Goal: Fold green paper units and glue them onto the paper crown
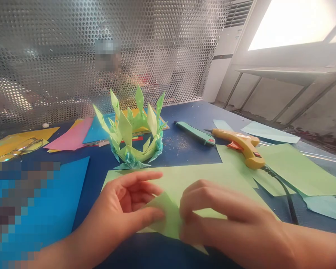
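My left hand (123,209) and my right hand (224,220) both pinch a small folded piece of light green paper (166,215) near the table's front edge. The piece lies over a larger light green sheet (190,177). Just beyond stands a spiky ring-shaped origami crown (134,130) of green and teal paper, upright and apart from my hands.
A yellow glue gun (242,145) with a black cord (282,190) lies at the right on green sheets (302,168). A teal utility knife (196,133) lies beside it. Pink, yellow and blue sheets (72,136) spread at the left, with glasses (19,147). A perforated metal panel (100,48) closes the back.
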`<action>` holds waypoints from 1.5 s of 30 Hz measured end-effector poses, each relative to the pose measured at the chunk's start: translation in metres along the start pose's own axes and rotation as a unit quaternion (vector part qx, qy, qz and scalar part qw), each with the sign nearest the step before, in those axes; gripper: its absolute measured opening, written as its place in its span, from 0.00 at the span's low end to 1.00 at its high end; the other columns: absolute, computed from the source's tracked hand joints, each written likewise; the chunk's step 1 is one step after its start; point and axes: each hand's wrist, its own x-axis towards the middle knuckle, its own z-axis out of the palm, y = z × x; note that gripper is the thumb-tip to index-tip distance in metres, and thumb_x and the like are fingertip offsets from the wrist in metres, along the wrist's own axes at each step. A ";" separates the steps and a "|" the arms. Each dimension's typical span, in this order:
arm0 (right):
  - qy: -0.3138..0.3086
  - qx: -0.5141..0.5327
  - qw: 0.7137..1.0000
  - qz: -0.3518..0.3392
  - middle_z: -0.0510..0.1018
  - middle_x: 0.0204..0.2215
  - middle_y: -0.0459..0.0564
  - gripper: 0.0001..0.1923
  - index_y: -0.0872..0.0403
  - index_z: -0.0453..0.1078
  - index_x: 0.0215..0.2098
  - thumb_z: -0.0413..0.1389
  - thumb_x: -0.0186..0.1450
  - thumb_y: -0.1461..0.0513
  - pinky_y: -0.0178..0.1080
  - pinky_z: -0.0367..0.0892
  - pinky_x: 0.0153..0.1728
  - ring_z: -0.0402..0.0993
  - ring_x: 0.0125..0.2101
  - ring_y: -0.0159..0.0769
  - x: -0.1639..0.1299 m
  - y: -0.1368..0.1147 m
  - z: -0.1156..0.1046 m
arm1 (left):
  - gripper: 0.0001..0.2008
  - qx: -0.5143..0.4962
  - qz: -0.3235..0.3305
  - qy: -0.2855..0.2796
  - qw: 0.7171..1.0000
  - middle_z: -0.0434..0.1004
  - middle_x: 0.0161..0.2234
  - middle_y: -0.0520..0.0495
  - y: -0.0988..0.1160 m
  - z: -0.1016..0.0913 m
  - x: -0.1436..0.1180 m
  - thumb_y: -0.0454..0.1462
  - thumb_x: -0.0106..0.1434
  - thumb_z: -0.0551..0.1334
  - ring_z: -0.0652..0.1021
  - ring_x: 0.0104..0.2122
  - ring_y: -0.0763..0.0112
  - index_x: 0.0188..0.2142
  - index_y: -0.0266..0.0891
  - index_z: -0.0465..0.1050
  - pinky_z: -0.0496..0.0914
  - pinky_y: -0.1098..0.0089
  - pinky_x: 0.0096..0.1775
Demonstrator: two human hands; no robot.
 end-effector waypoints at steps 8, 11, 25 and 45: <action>0.041 -0.004 0.999 -0.024 0.77 0.40 0.51 0.09 0.53 0.76 0.41 0.53 0.71 0.67 0.25 0.71 0.40 0.77 0.35 0.28 -0.002 0.007 0.005 | 0.08 0.026 0.012 0.007 1.000 0.88 0.31 0.55 -0.002 -0.004 0.002 0.36 0.53 0.76 0.84 0.34 0.75 0.34 0.50 0.86 0.76 0.84 0.36; 0.042 0.039 0.998 0.007 0.77 0.39 0.50 0.07 0.53 0.77 0.40 0.56 0.71 0.64 0.23 0.72 0.39 0.78 0.33 0.26 -0.001 0.006 0.005 | 0.04 0.005 0.006 -0.002 1.000 0.88 0.29 0.55 -0.002 -0.004 0.000 0.39 0.54 0.76 0.83 0.29 0.77 0.30 0.48 0.86 0.75 0.85 0.33; 0.081 0.130 0.979 0.134 0.80 0.24 0.43 0.08 0.55 0.74 0.26 0.67 0.59 0.68 0.25 0.72 0.30 0.77 0.25 0.27 0.009 -0.008 0.010 | 0.06 0.101 0.039 0.041 0.993 0.83 0.21 0.56 0.004 0.010 -0.009 0.32 0.48 0.75 0.81 0.23 0.76 0.23 0.44 0.83 0.73 0.81 0.27; 0.072 0.199 0.945 0.251 0.76 0.25 0.39 0.11 0.52 0.72 0.32 0.69 0.55 0.62 0.27 0.69 0.30 0.72 0.26 0.27 0.010 -0.011 0.013 | 0.08 0.060 0.061 0.095 0.992 0.81 0.21 0.56 0.006 0.013 -0.012 0.31 0.45 0.75 0.78 0.24 0.74 0.20 0.44 0.79 0.72 0.79 0.27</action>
